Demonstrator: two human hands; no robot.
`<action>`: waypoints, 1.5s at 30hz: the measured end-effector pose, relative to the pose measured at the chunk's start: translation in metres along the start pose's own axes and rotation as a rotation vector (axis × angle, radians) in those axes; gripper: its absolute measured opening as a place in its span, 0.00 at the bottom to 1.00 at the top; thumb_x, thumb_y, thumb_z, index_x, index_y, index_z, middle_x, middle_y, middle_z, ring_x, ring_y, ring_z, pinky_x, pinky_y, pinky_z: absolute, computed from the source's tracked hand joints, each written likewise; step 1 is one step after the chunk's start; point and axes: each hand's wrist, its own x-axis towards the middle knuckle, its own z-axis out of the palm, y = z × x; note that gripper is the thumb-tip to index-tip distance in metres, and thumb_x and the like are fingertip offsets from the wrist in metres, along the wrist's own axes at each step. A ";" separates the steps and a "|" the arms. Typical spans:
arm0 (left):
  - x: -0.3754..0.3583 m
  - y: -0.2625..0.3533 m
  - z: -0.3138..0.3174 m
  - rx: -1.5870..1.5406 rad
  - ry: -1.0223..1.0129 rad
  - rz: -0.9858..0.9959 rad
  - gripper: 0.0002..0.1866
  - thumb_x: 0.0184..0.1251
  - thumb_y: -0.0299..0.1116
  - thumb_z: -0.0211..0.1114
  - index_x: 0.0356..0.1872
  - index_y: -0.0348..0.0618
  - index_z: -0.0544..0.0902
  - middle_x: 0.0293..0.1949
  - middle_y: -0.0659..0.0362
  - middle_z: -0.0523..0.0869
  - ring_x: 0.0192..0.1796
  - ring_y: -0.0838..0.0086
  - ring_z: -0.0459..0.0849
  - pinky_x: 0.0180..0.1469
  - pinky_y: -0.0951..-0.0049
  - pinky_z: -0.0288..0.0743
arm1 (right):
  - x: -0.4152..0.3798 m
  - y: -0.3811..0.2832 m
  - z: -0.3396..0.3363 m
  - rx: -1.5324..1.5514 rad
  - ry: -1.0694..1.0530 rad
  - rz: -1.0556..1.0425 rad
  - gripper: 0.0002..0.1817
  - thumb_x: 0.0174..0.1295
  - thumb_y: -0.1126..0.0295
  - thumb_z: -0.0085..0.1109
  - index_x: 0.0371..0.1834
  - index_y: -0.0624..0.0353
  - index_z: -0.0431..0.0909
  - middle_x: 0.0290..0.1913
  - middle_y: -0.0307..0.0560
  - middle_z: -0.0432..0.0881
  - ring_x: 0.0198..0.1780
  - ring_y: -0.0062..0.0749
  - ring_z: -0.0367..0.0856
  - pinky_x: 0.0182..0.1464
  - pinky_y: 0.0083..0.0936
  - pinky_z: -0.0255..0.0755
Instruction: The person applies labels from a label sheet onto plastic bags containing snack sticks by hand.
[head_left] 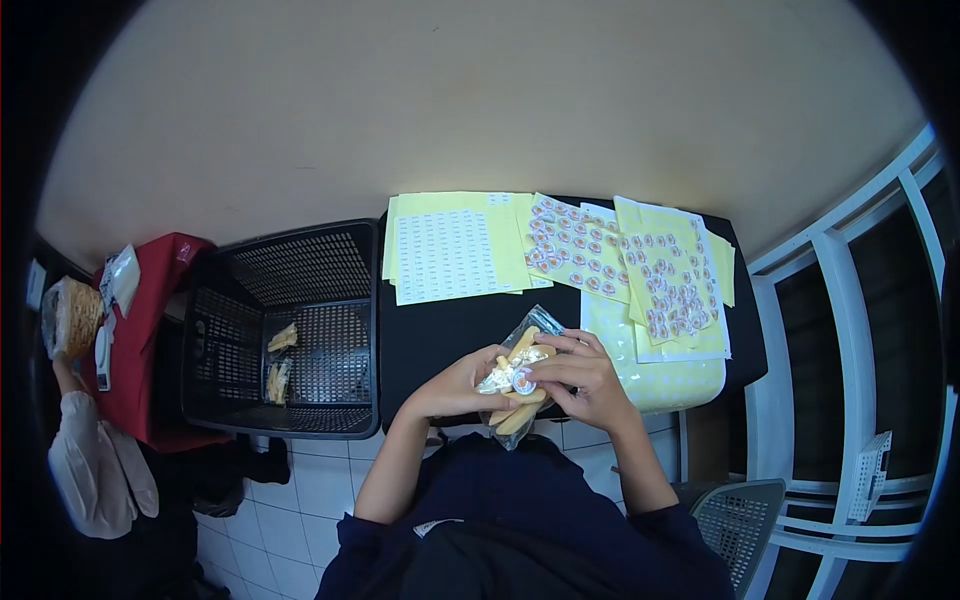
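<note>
A clear plastic snack bag (515, 420) with pale yellow sticks inside is held close in front of my body, tilted. My left hand (462, 388) grips its left side, thumb across the front. On the bag's face lies a round white sticker (522, 380) with an orange centre. My right hand (580, 378) has its fingertips pinched together at that sticker, against the bag. Beyond the hands, sheets of round stickers (580, 245) overlap on the black table, beside a yellow sheet of small printed labels (445, 255).
A black plastic crate (375, 400) stands at the left with a few snack bags (280, 375) inside. Farther left, a person's sleeve (95, 460) shows by a red-covered table (150, 350). At the right are a grey chair (740, 520) and white metal bars (850, 330).
</note>
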 end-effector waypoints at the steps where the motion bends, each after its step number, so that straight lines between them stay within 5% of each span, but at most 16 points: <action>1: 0.000 0.001 0.000 -0.010 0.000 -0.006 0.27 0.49 0.29 0.69 0.49 0.34 0.65 0.43 0.56 0.77 0.48 0.77 0.75 0.51 0.77 0.67 | 0.001 -0.001 -0.001 -0.022 -0.010 -0.007 0.08 0.45 0.74 0.62 0.30 0.50 0.81 0.35 0.34 0.82 0.53 0.29 0.74 0.56 0.34 0.59; 18: -0.003 0.007 0.004 0.064 0.023 0.033 0.27 0.47 0.30 0.70 0.48 0.35 0.67 0.42 0.57 0.76 0.47 0.78 0.74 0.51 0.78 0.66 | 0.005 -0.007 -0.009 -0.167 -0.087 -0.128 0.13 0.39 0.77 0.60 0.32 0.50 0.80 0.37 0.33 0.81 0.55 0.31 0.72 0.56 0.35 0.61; 30: 0.000 0.006 0.013 0.048 0.147 0.052 0.18 0.60 0.33 0.60 0.48 0.37 0.67 0.41 0.59 0.76 0.45 0.81 0.74 0.47 0.81 0.68 | 0.006 -0.014 -0.006 -0.235 -0.049 -0.126 0.10 0.43 0.77 0.58 0.31 0.53 0.78 0.38 0.34 0.79 0.55 0.31 0.71 0.56 0.37 0.60; 36: -0.002 0.014 0.023 -0.022 0.212 0.148 0.19 0.60 0.30 0.60 0.49 0.37 0.65 0.43 0.59 0.75 0.46 0.82 0.73 0.47 0.81 0.68 | 0.001 -0.019 0.012 -0.074 0.273 0.073 0.16 0.44 0.74 0.61 0.39 0.59 0.73 0.50 0.49 0.72 0.60 0.45 0.63 0.59 0.39 0.56; 38: -0.002 0.017 0.027 -0.023 0.234 0.200 0.20 0.59 0.27 0.60 0.50 0.37 0.64 0.43 0.59 0.75 0.46 0.82 0.73 0.47 0.80 0.68 | 0.003 -0.027 0.014 -0.155 0.437 0.217 0.25 0.41 0.73 0.64 0.45 0.62 0.68 0.58 0.58 0.60 0.63 0.51 0.55 0.61 0.40 0.53; 42: -0.004 0.022 0.033 0.007 0.295 0.237 0.20 0.58 0.26 0.60 0.49 0.37 0.63 0.43 0.58 0.76 0.46 0.81 0.74 0.46 0.79 0.69 | 0.006 -0.026 0.029 0.319 0.652 0.343 0.30 0.40 0.73 0.65 0.50 0.63 0.64 0.62 0.61 0.51 0.64 0.53 0.52 0.62 0.41 0.50; 45: -0.005 0.025 0.036 0.017 0.326 0.260 0.20 0.58 0.26 0.60 0.49 0.38 0.63 0.42 0.57 0.76 0.45 0.80 0.75 0.46 0.78 0.69 | 0.007 -0.027 0.029 0.215 0.674 0.287 0.25 0.40 0.72 0.65 0.45 0.60 0.70 0.62 0.62 0.53 0.65 0.53 0.51 0.62 0.44 0.48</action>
